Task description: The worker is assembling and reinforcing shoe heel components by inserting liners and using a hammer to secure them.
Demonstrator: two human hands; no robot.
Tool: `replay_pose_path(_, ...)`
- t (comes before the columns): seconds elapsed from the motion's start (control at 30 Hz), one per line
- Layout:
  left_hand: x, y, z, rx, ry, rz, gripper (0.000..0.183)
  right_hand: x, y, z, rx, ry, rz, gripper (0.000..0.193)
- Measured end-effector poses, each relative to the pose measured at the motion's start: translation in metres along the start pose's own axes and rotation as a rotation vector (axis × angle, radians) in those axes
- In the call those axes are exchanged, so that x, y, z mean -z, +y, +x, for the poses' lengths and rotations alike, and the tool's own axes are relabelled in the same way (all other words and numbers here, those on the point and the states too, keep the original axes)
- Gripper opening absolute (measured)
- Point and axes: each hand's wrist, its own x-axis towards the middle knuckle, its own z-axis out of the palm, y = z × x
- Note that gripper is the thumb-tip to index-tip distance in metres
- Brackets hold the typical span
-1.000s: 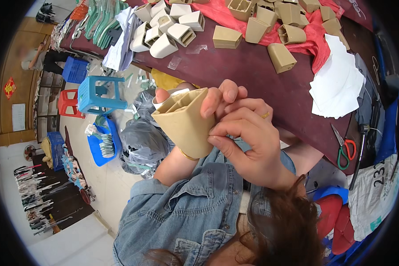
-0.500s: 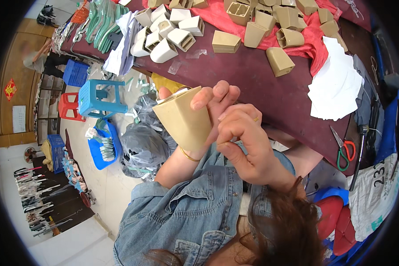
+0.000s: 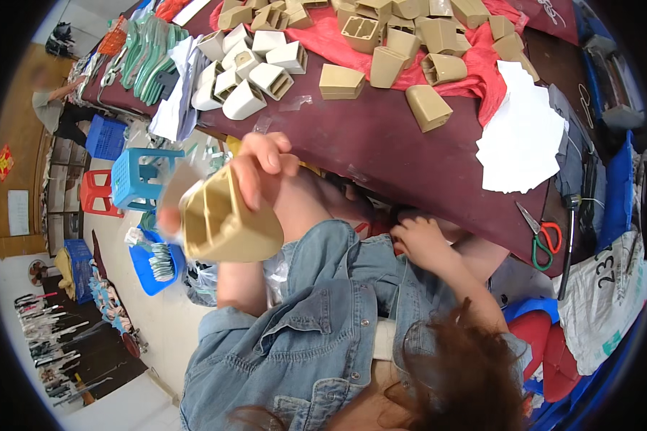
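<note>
My left hand (image 3: pixel 257 167) is closed on a tan hollow plastic cap (image 3: pixel 237 230), raised and tilted so that its open, ribbed end shows. Beside that end, near my left fingertips, is a pale, blurred patch that I cannot make out. My right hand (image 3: pixel 422 243) is lowered over my lap, close to the table's front edge, its fingers loosely bent and a little apart; nothing shows in them. Several white caps (image 3: pixel 244 100) lie on the dark red tabletop (image 3: pixel 381 147), with several more tan caps (image 3: pixel 428 108) to their right.
A red cloth (image 3: pixel 474 86) lies under many tan caps. White paper sheets (image 3: pixel 521 136) and scissors (image 3: pixel 543 237) are on the table's right side. Green hangers (image 3: pixel 151 68) lie far left. Blue stool (image 3: pixel 142 176), red stool (image 3: pixel 97 194) and blue basin (image 3: pixel 154 266) stand on the floor.
My left hand has moved left and turned the tan cap so its hollow end shows. My right hand has left the cap and dropped to my lap. The view has shifted slightly.
</note>
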Motion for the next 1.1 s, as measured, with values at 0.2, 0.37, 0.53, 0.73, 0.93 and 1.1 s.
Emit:
replay_pose_path(0.2,-0.028,0.036,0.032,-0.016,-0.311,1.150,0.085,-0.019,-0.028,-0.001,0.199,-0.098,0.006,0.033)
replay_pose_path(0.37,-0.047,0.052,0.055,0.072,-0.391,1.666,0.075,-0.031,0.039,-0.008,0.200,-0.404,0.357,0.026)
replay_pose_path(0.53,-0.048,0.038,0.055,0.157,-0.404,1.609,0.084,0.043,-0.026,0.025,-0.090,0.212,0.908,0.054)
replay_pose_path(0.73,-0.020,0.023,0.044,0.255,-0.315,1.406,0.077,0.087,-0.086,0.062,0.282,0.248,0.254,0.063)
replay_pose_path(0.93,-0.001,0.018,0.007,0.499,0.157,0.878,0.078,0.091,-0.069,0.056,0.300,0.257,0.044,0.023)
replay_pose_path(1.1,0.013,0.001,-0.017,0.429,0.369,0.561,0.081,0.080,-0.072,0.046,-0.017,0.238,0.754,0.017)
